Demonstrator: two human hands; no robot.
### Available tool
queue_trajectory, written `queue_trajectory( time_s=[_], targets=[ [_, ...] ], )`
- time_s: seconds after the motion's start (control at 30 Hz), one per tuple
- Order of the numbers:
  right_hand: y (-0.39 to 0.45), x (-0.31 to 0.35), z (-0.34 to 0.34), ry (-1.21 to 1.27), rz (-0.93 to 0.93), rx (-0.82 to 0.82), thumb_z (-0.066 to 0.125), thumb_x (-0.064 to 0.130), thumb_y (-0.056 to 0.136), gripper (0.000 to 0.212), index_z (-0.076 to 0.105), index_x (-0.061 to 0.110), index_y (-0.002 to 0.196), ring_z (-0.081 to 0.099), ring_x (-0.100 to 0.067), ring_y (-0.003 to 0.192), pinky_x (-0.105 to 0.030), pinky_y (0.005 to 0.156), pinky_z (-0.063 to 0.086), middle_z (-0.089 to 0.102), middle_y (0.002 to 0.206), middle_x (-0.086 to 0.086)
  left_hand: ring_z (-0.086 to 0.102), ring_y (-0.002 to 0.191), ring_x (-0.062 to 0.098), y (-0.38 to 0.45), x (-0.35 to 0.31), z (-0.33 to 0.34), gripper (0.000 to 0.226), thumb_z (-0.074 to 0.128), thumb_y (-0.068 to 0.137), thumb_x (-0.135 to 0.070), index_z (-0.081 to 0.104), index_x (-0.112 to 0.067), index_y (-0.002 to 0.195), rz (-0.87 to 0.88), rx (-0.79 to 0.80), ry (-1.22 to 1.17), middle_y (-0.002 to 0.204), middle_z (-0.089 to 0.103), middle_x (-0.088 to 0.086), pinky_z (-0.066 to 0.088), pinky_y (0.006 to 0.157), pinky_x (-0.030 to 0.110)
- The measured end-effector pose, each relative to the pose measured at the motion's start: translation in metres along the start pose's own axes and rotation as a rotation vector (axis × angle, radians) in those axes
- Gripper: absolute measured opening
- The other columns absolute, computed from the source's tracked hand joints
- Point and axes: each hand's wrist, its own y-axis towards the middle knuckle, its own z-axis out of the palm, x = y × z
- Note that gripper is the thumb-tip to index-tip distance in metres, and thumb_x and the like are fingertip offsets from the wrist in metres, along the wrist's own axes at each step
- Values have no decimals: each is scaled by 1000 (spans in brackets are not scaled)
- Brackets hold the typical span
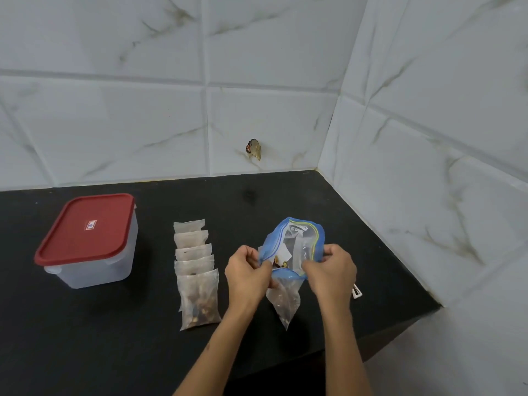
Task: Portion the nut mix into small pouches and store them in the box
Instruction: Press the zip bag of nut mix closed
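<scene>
A blue-rimmed zip bag of nut mix (294, 241) is held open above the black counter (143, 352). My left hand (248, 274) pinches its left rim and my right hand (331, 270) pinches its right rim. Below the bag hangs a small clear pouch (284, 301) with some nuts in it, its top hidden behind my hands. A row of several small filled pouches (195, 270) lies overlapping to the left of my hands. The clear plastic box (94, 264) with its red lid (85, 227) on stands at the far left.
A small white clip-like object (357, 291) lies on the counter to the right of my right wrist. Tiled walls meet in a corner at the back right. The counter's right edge (400, 335) drops off close to my right arm.
</scene>
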Motion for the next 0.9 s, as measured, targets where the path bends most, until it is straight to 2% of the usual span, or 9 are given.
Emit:
queue_trajectory(
  time_s=[0.13,0.27,0.37,0.43,0.53,0.63,0.77,0.83,0.9],
  targets=[
    [7,4,-10,37,36,100,74,-2,70,28,60,15,87,65,-12,68,-34,66,58,65,72,2,62,42,11,0,-7,-2,14,69,83,-3,56,-7,81,-118,85,-63,68,61,9,59,54,30],
    [11,4,-24,241,170,296,71,0,79,18,66,12,93,68,-14,73,-27,59,57,69,79,-3,61,41,12,0,-11,-4,11,65,85,-3,56,-6,79,-132,129,-72,63,61,10,55,49,25],
    [14,-4,-22,-56,20,-5,71,-3,75,24,68,11,94,64,-14,68,-27,63,55,65,74,1,66,46,18,1,-10,-5,21,59,80,2,47,-10,67,40,27,115,61,57,6,45,40,17],
    [13,-2,-21,-232,-74,-91,70,-1,76,21,69,13,92,57,-9,66,-20,59,45,62,75,3,68,53,23,1,-12,-4,24,61,76,-3,45,-13,61,72,50,217,59,57,4,50,44,22],
    [18,-2,-24,-218,-92,45,74,9,76,18,67,18,89,57,-5,69,-19,58,43,65,82,4,68,64,24,5,-21,-4,40,79,66,-41,47,-17,61,8,149,403,62,62,2,56,58,35],
    [31,-3,-29,-121,13,82,79,27,74,30,61,17,96,61,-13,82,-26,66,47,63,89,2,58,68,11,19,-37,-3,55,73,62,-67,52,-18,77,51,71,513,75,62,-3,40,53,25],
    [50,5,-21,26,192,162,78,37,74,44,66,3,98,66,-27,87,-46,83,56,68,94,-14,56,79,11,55,-56,20,45,72,73,-56,52,-20,89,116,114,575,83,56,-4,44,62,25],
    [53,11,-16,-6,157,209,75,31,78,30,68,2,81,64,-22,72,-42,77,54,67,80,-13,57,77,13,67,-64,35,41,73,75,-51,53,-17,86,106,181,647,79,55,-2,44,61,26],
    [57,13,-11,-109,46,207,73,26,80,18,71,7,84,63,-18,70,-31,64,50,68,79,-6,63,88,19,77,-66,47,37,75,76,-42,62,-14,98,127,237,727,93,64,3,49,66,28]
  ],
)
